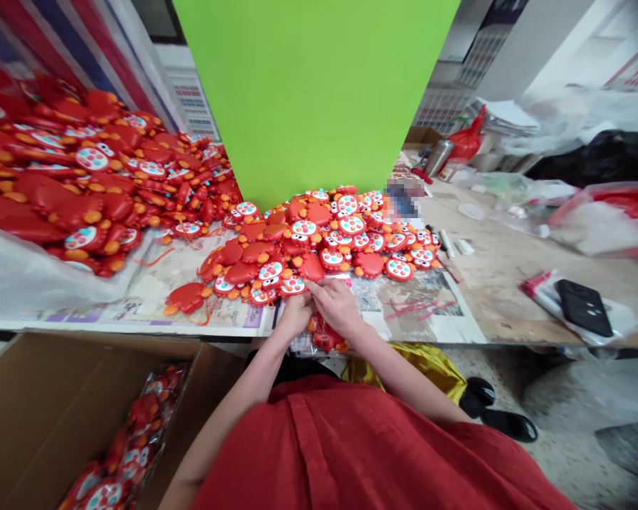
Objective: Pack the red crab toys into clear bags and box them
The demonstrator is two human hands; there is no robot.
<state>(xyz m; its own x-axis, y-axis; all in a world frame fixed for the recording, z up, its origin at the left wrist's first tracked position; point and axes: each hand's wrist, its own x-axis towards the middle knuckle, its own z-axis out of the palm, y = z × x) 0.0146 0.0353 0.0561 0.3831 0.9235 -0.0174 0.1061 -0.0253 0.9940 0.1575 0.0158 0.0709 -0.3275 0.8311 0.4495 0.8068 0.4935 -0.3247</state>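
My left hand [296, 312] and my right hand [336, 302] meet at the table's near edge. Both are closed on a red crab-shaped toy in a clear plastic bag [325, 335], which hangs just under them. My right forefinger points toward the toys ahead. Right in front of the hands lies a heap of loose red crab toys [319, 244] with coloured dots on white faces. I wear a red garment.
A far bigger pile of the same toys [69, 170] fills the left of the table. A cardboard box [42, 404] with bagged toys stands low at the left. A green panel [313, 92] rises behind. A black phone [583, 307] lies on the right.
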